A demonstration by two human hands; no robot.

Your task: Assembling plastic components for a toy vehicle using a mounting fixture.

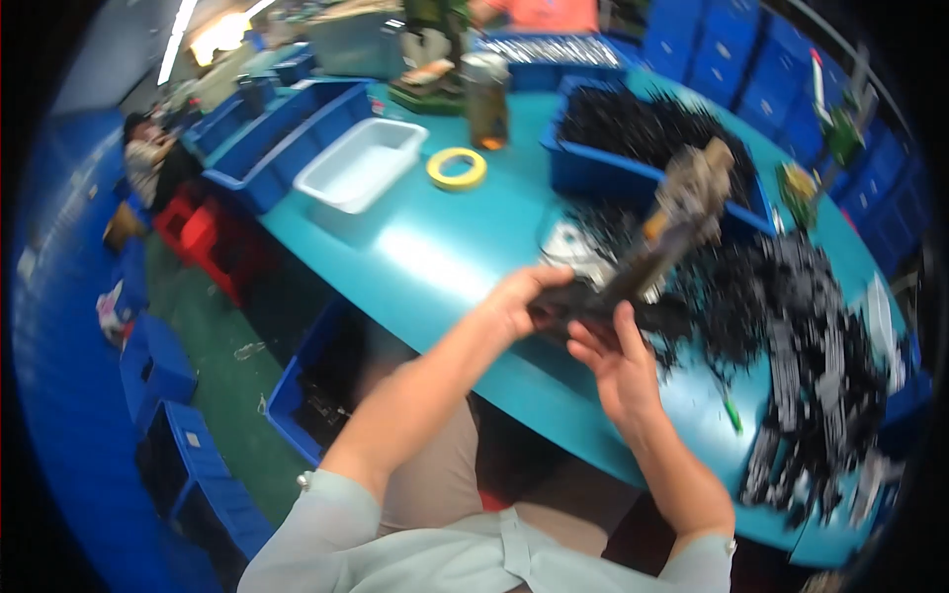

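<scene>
In front of me at the table's near edge is a dark, T-shaped hammer point(647, 262), smeared by motion. Its handle slants up to the right and ends in a tan, wrapped grip. My left hand point(519, 301) is closed on the left end of the dark head. From below, my right hand point(621, 366) grips the head nearer its middle, thumb up and fingers curled against it, palm partly showing. Just behind the hammer lies a whitish piece point(578, 247) among thin black parts, too blurred to name.
Black strip-like parts point(820, 366) are heaped on the teal table point(415, 257) at right, near a green-tipped tool point(732, 413). Behind stands a blue bin point(603, 168) of black parts. Yellow tape point(457, 169), a white tray point(363, 163) and a jar point(486, 104) are farther left. Someone sits far left.
</scene>
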